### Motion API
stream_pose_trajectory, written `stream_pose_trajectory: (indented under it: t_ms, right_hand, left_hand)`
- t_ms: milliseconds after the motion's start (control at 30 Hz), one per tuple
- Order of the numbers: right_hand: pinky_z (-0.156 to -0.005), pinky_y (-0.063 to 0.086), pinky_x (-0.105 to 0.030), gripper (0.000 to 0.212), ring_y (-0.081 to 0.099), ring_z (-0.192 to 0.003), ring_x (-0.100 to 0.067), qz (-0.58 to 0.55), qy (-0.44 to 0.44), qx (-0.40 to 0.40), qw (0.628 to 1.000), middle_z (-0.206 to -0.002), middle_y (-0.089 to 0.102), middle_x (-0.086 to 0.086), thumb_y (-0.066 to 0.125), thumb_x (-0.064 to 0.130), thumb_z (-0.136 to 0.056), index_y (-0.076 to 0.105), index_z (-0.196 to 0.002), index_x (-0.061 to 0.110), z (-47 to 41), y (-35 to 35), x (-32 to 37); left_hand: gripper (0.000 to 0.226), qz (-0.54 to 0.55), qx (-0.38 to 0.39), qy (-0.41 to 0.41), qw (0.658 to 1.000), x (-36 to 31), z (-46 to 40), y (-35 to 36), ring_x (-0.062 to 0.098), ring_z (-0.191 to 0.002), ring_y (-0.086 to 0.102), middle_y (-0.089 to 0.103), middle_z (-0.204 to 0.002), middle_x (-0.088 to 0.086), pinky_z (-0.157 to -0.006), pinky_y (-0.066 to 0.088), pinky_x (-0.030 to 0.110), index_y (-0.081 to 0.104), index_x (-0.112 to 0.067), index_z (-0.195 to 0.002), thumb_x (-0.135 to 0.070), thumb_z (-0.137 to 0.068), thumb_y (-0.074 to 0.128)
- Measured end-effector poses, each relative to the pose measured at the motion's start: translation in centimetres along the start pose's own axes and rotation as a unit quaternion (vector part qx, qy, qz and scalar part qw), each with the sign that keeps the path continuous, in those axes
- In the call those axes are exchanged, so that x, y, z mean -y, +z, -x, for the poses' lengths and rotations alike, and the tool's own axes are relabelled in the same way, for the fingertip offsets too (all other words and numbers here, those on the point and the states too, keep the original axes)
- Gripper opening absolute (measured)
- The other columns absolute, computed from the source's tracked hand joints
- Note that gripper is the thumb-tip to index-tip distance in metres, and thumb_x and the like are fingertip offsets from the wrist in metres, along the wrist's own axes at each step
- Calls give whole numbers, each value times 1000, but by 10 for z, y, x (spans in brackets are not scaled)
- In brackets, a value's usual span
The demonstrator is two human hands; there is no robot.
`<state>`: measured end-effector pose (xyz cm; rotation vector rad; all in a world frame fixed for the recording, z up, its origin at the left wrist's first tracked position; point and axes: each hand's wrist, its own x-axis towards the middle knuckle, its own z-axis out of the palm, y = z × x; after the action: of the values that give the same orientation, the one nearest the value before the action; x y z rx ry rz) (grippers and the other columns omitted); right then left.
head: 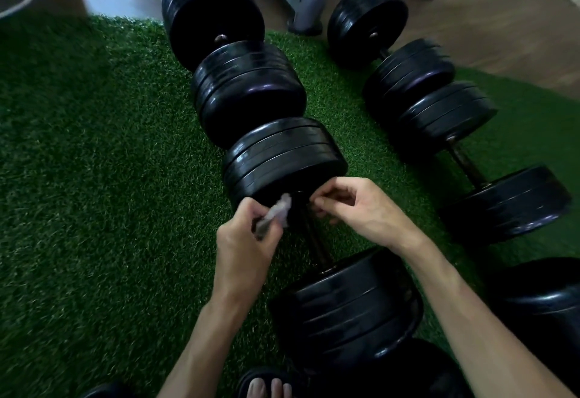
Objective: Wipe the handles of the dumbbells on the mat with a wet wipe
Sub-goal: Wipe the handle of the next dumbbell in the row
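Several black dumbbells lie on a green turf mat (94, 162). The nearest dumbbell (282, 159) has a dark handle (315, 240) running between its two stacks of plates. My left hand (248, 240) is on the handle's left side, closed on a crumpled whitish wet wipe (277, 212) that touches the upper end of the handle. My right hand (354, 206) is on the other side of the handle, its fingers curled and pinched near the bar; whether it holds the wipe's other end is hidden.
A second dumbbell (464, 159) lies to the right with its handle bare, others lie behind. Grey metal frame legs (306, 5) stand at the mat's far edge on a wooden floor (502, 20). My sandalled toes (270, 386) show at the bottom edge.
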<state>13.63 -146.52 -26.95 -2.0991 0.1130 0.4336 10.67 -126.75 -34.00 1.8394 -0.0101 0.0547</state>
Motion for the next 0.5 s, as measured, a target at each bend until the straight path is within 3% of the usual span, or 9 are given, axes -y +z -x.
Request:
stream_pose_trajectory:
  t_ms: [67, 167, 233, 400, 500]
  right_hand:
    - [-81, 63, -39, 8, 76, -87, -15, -4, 6, -32, 999, -94, 78, -6, 65, 13, -98, 73, -101, 12, 0, 3, -3]
    - [-80, 63, -43, 9, 76, -84, -14, -8, 10, -62, 998, -90, 79, -4, 64, 14, -99, 73, -99, 14, 1, 5, -6]
    - [-79, 62, -43, 10, 76, -83, -13, -5, 10, -74, 997, -88, 79, -3, 63, 14, -99, 73, -99, 14, 2, 5, -7]
    - [-78, 62, -39, 9, 77, -81, -14, 8, 13, -74, 997, -87, 79, -4, 65, 15, -98, 73, -98, 13, 2, 7, -7]
    - [-77, 63, -40, 8, 77, -81, -14, 7, 20, -70, 997, -87, 79, -4, 65, 15, -98, 73, -96, 14, 0, 7, -9]
  left_hand:
    - [12, -28, -34, 0, 999, 3, 0, 0, 3, -59, 64, 69, -73, -10, -52, 54, 32, 61, -15, -88, -15, -91, 73]
    - [24, -34, -24, -6, 999, 1, -1, 13, -2, -86, 71, 75, -99, -9, -79, 59, 19, 70, -15, -115, -12, -92, 71]
    - [31, -51, -4, 23, 998, -1, -4, 24, -2, -93, 69, 74, -106, -10, -86, 53, 12, 73, -16, -119, -6, -90, 71]
    - [31, -61, 43, 28, 997, 4, -9, 31, 0, -97, 70, 76, -104, -9, -91, 54, 18, 78, -16, -109, 1, -84, 72]
    - [29, -45, 108, 16, 993, 6, -1, 23, -18, -88, 63, 69, -91, -29, -80, 47, 4, 78, -19, -108, -2, -85, 73]
